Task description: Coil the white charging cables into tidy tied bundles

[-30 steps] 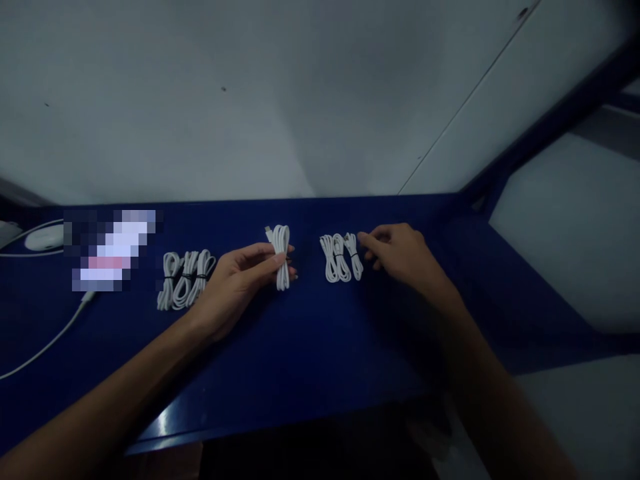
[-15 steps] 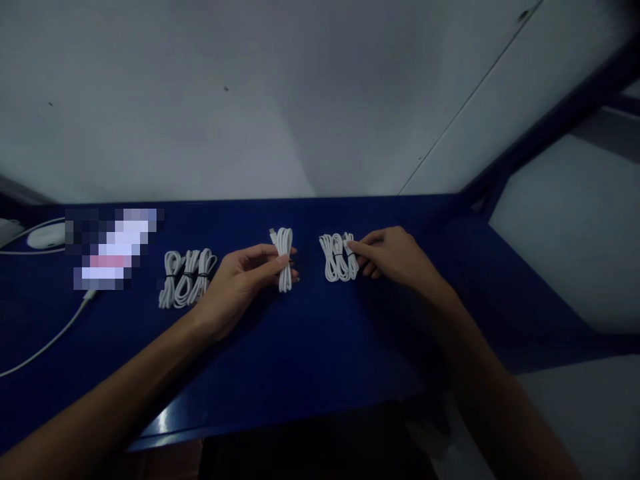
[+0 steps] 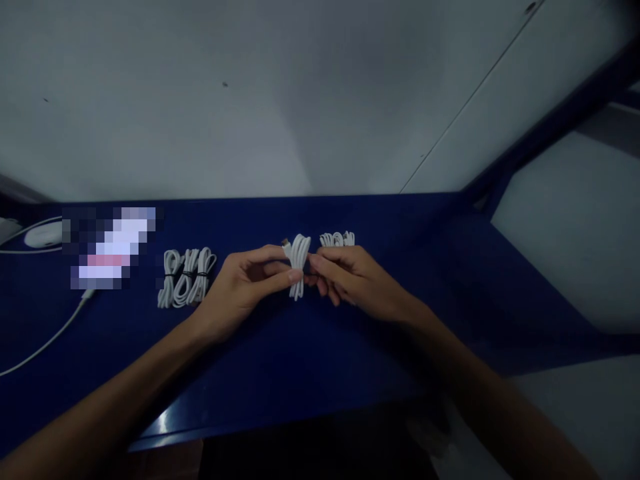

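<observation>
My left hand [image 3: 240,283] pinches a coiled white charging cable [image 3: 300,252] between thumb and fingers, held above the blue table. The coil stands upright, and one plug points up at its left side. Close against the coil's right edge is my right hand [image 3: 350,277], with thumb and forefinger pressed together. Whatever is in that pinch is too small or hidden to make out. Behind the right hand lie white cable bundles [image 3: 337,238], mostly covered by it. Left of my left hand, three white cable bundles [image 3: 184,277] lie side by side, tied with black bands.
On the left of the blue table [image 3: 250,373] lies a lit, blurred-out device [image 3: 117,243] with a white cord [image 3: 55,343] plugged in. A white rounded object [image 3: 44,234] sits beside it. A grey wall [image 3: 225,140] rises behind the table.
My right hand has left the right-hand bundles and moved left to the held coil. My left hand has shifted the coil slightly right, and its upper loops fan out more.
</observation>
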`<state>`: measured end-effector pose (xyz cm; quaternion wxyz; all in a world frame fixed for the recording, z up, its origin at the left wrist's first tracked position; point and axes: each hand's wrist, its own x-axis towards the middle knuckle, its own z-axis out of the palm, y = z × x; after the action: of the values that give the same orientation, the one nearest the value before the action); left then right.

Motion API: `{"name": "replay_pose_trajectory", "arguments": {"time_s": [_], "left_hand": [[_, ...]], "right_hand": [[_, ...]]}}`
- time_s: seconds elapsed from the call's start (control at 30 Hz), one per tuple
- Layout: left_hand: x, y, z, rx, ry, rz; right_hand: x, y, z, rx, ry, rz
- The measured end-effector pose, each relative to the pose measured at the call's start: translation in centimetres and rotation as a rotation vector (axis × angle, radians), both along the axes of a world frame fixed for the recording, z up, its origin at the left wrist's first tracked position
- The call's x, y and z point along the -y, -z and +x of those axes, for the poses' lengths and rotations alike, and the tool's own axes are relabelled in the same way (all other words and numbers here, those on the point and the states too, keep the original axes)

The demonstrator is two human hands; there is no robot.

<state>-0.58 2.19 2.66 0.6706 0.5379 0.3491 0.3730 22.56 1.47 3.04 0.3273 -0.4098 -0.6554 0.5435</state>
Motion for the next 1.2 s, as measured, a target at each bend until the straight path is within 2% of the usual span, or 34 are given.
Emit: {"name": "replay_pose_trajectory", "arguments": {"time_s": [0.17,0.27,0.37,0.43,0.5,0.6,0.67,0.77,0.83,0.9,1.0,1.07,1.13,1.2], "left_hand": [[0.0,-0.7,0.0,-0.093,-0.039,0.128],[0.0,-1.0,0.1,-0.087,-0.025,0.15],[0.0,-1.4,0.1,-0.119,-0.059,0.179],[0.0,-1.5,0.1,-0.164,-0.103,0.214],[-0.2,-1.3,0.1,-0.182,-0.129,0.202],[-0.4,-0.6,-0.1,-0.138,-0.118,0.037],[-0.5,-0.1,-0.3,-0.094,-0.079,-0.09],[-0.6,0.1,-0.5,-0.087,-0.062,-0.142],[-0.6,0.0,-0.5,-0.123,-0.112,-0.07],[-0.7,-0.3,-0.5,-0.151,-0.138,0.026],[-0.9,-0.5,-0.5,-0.137,-0.101,0.154],[-1.0,-0.5,-0.7,-0.133,-0.078,0.237],[-1.1,-0.3,-0.8,-0.15,-0.075,0.309],[-1.1,-0.2,-0.9,-0.168,-0.09,0.34]], "right_hand": [[-0.2,0.8,0.1,-0.165,-0.115,-0.243],[-0.4,0.8,0.5,-0.245,-0.148,-0.28],[-0.3,0.4,0.6,-0.227,-0.161,-0.242],[-0.2,0.2,0.5,-0.161,-0.118,-0.148],[0.0,0.2,0.4,-0.043,-0.035,0.054],[0.2,0.8,0.1,0.217,0.064,0.507],[0.3,1.3,0.0,0.375,0.077,0.711],[0.5,1.8,-0.3,0.429,0.088,0.757],[0.6,1.7,-0.5,0.314,0.111,0.626],[0.5,1.6,-0.6,0.116,0.116,0.35],[0.2,1.6,-0.8,-0.169,-0.01,-0.125],[0.0,1.7,-1.0,-0.298,-0.103,-0.333],[-0.1,1.9,-1.1,-0.377,-0.123,-0.434],[-0.1,1.9,-1.2,-0.392,-0.117,-0.419]]}}
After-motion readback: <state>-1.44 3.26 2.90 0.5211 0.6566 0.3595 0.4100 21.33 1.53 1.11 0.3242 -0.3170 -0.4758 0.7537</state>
